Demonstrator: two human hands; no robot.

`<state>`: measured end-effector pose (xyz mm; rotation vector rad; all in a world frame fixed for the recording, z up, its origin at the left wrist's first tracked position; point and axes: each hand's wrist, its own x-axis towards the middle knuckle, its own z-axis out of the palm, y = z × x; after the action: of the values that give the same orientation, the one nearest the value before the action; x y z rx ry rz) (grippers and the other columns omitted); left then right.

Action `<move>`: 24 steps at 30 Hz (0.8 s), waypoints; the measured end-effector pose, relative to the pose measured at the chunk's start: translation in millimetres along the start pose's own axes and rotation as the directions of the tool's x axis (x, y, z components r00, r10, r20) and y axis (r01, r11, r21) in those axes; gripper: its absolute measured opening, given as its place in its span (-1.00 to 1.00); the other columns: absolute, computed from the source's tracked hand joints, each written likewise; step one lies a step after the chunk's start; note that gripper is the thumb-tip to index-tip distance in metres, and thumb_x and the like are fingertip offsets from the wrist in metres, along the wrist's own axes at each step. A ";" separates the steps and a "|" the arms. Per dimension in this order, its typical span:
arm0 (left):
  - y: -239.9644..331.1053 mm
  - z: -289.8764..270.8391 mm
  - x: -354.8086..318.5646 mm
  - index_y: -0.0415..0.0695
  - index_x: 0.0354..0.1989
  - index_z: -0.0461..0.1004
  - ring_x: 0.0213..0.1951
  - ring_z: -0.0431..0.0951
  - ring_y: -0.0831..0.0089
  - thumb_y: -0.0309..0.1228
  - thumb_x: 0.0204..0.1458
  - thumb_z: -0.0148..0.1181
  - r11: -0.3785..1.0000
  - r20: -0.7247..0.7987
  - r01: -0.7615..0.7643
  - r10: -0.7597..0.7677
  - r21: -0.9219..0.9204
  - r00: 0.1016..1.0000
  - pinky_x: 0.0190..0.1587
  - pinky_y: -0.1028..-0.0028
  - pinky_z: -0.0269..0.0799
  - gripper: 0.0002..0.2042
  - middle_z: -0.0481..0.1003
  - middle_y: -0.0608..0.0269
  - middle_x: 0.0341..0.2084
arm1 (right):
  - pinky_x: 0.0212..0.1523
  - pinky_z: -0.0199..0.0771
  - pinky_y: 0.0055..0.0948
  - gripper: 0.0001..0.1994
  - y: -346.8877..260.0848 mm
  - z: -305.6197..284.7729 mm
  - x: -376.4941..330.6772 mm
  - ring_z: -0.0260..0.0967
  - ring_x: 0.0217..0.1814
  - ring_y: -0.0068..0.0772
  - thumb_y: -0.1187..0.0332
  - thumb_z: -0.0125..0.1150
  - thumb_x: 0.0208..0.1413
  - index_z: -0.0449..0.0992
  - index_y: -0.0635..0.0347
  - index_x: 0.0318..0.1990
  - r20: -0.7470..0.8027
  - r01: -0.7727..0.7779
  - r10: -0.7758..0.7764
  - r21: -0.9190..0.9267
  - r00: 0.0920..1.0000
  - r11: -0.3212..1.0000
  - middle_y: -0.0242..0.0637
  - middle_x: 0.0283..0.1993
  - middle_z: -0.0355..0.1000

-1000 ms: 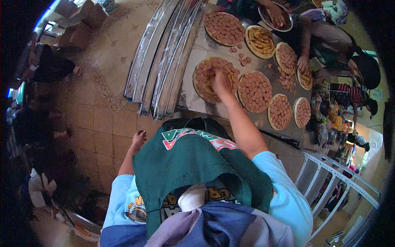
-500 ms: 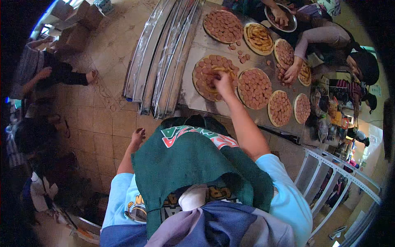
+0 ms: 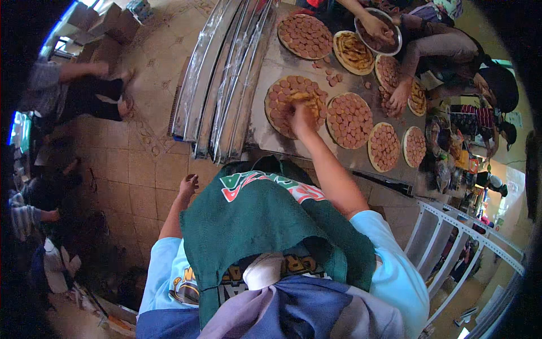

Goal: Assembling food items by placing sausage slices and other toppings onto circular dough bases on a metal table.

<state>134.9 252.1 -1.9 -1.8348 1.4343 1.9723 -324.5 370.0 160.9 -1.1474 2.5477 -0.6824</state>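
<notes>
My right hand (image 3: 303,117) reaches over a round pizza (image 3: 280,100) on the metal table. Its fingers are smeared by motion, so what they hold does not show. Sausage slices cover most of this pizza, while a streak of yellow-orange topping is bare in the middle. Low at my left side, my left hand (image 3: 189,184) hangs away from the table with curled fingers; whatever is in them is too small to make out. Touching distance from my right hand lies a pizza fully covered in slices (image 3: 349,121). Loose sausage slices (image 3: 333,79) are scattered behind.
Long plastic-wrapped panels (image 3: 217,79) stand along the table's left end. Farther pizzas include a sauce-topped one (image 3: 353,52). At the far right, a co-worker's hand (image 3: 400,97) is on a pizza and another's is in a metal bowl (image 3: 397,42). A white rack (image 3: 451,226) stands right.
My right hand has shifted slightly toward me and left over the same pizza. The metal bowl has moved a little left and nearer. My left hand stays about where it was.
</notes>
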 end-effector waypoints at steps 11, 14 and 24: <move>19.9 -2.2 -20.1 -0.07 -0.11 0.41 -0.52 0.39 0.55 -0.19 0.06 0.09 0.989 0.011 0.001 -0.003 0.149 1.000 -0.55 0.51 0.25 -0.70 0.41 0.38 -0.48 | -0.15 0.38 -0.25 -0.78 -4.1 -34.7 -9.6 0.41 -0.17 -0.01 0.55 0.11 -0.17 0.48 0.31 -0.28 -0.162 -0.043 0.068 0.154 0.984 0.987 -0.01 -0.32 0.45; 8.1 -10.8 -11.4 -0.07 -0.08 0.39 -0.53 0.40 0.54 -0.19 0.05 0.11 0.997 0.059 0.015 -0.019 0.075 0.998 -0.56 0.50 0.25 -0.69 0.42 0.37 -0.48 | -0.17 0.36 -0.32 -0.82 -9.6 -53.3 -13.2 0.42 -0.19 -0.14 0.59 0.07 -0.21 0.50 0.30 -0.37 0.078 -0.246 0.233 0.331 0.969 0.911 -0.06 -0.35 0.46; 33.3 0.9 17.7 -0.05 -0.02 0.38 -0.55 0.42 0.53 -0.18 0.05 0.13 0.995 0.063 -0.069 0.064 0.078 0.996 -0.58 0.52 0.25 -0.65 0.45 0.35 -0.44 | -0.24 0.37 -0.52 -0.75 17.5 -27.5 -20.9 0.42 -0.28 -0.48 0.66 0.06 -0.21 0.52 0.28 -0.30 0.115 -0.287 0.272 0.580 0.955 0.762 -0.30 -0.35 0.49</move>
<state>108.7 225.2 1.8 -1.7014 1.5518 1.9514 -333.4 404.4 176.3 -0.5380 2.1539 -1.2497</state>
